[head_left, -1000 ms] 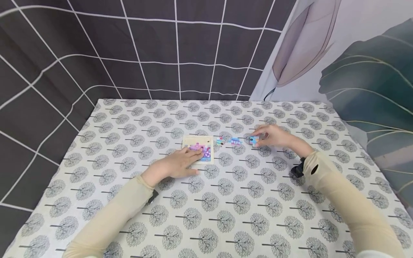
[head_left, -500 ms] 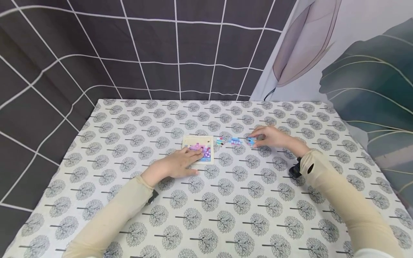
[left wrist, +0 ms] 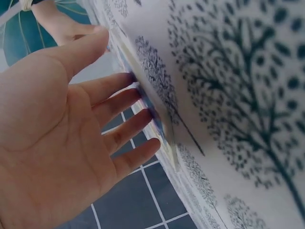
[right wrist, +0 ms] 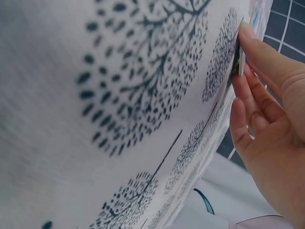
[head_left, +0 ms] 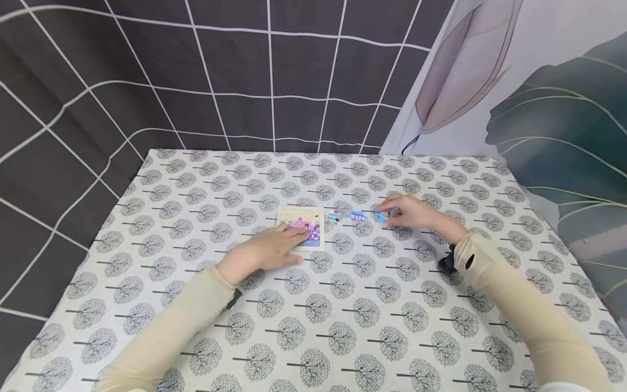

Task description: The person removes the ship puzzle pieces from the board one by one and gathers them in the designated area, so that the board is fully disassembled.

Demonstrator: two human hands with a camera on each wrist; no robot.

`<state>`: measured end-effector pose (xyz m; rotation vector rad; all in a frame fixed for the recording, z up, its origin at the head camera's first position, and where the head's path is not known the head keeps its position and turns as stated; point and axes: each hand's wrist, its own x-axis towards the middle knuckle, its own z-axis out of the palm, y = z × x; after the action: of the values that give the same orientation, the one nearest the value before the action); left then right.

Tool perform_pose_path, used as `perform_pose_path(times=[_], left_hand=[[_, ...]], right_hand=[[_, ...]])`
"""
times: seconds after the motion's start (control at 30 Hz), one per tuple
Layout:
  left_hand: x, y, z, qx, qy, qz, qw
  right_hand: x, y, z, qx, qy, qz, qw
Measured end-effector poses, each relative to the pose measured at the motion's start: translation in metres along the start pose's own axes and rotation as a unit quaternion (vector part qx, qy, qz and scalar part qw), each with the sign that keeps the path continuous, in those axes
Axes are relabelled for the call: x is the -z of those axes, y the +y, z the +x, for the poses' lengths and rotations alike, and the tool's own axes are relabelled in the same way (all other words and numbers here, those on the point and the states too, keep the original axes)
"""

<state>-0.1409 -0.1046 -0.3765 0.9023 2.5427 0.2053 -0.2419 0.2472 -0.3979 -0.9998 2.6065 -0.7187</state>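
Note:
A small cream-framed jigsaw puzzle board (head_left: 318, 213) with pink, purple and blue pieces in its lower part lies on the table. My left hand (head_left: 266, 249) rests on it, fingers stretched out and fingertips on the picture, as the left wrist view shows too with the board (left wrist: 167, 138) edge-on. To the right, my right hand (head_left: 409, 211) pinches a blue puzzle piece (head_left: 380, 217) between thumb and fingers, close over the cloth. The right wrist view shows the thin edge of that piece (right wrist: 241, 66); the fingers hide part of it.
Between board and right hand lie two loose puzzle pieces: a blue and purple one (head_left: 358, 216) and a multicoloured one (head_left: 334, 216). A tree-print cloth (head_left: 343, 305) covers the table. Behind it hangs a dark curtain (head_left: 235, 65) with white grid lines.
The right hand has shifted slightly left with the blue puzzle piece, nearer the two loose pieces. The left hand stays on the board.

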Motion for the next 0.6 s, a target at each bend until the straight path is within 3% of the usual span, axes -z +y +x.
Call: perform_pose_path(times=[0.27, 0.6], left_hand=[[-0.008, 0.002, -0.009, -0.014, 0.012, 0.031, 0.9993], [-0.016, 0.007, -0.02, -0.019, 0.035, 0.031, 0.9987]], right_hand=[[-0.002, -0.002, -0.002, -0.018, 0.013, -0.024, 0.9995], [0.0, -0.002, -0.003, -0.019, -0.013, -0.032, 0.9992]])
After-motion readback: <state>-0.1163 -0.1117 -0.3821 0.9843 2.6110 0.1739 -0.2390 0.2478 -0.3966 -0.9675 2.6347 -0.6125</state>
